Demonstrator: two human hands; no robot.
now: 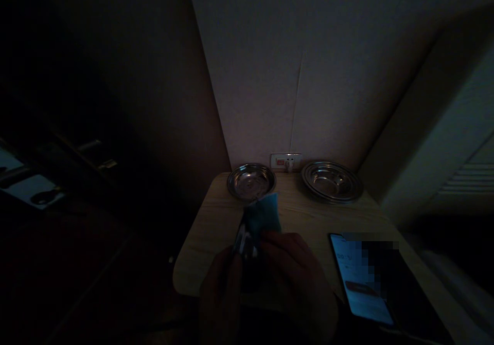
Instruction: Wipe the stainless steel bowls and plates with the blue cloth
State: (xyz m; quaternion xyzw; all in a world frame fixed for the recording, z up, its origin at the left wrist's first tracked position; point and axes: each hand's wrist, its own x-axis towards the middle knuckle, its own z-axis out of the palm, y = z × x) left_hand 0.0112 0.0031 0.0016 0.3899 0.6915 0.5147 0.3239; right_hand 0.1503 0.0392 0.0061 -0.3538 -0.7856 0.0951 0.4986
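My left hand (222, 283) grips a dark, shiny object (244, 242) by its left side, just above the table's front edge. The object is tilted and mostly hidden by my fingers and the gloom, so its kind is unclear. A blue-green cloth (264, 214) lies against its upper right part. Closed over the cloth's lower end is my right hand (295, 265), pressing it to the object. Beyond the cloth, a round stainless steel dish (250, 180) sits near the wall.
More shallow steel dishes (332, 181) are stacked at the back right of the wooden table (204, 232). A wall socket (286, 161) with a red switch is behind. A lit phone (358, 283) lies at the right, beside a dark flat area. The room is very dim.
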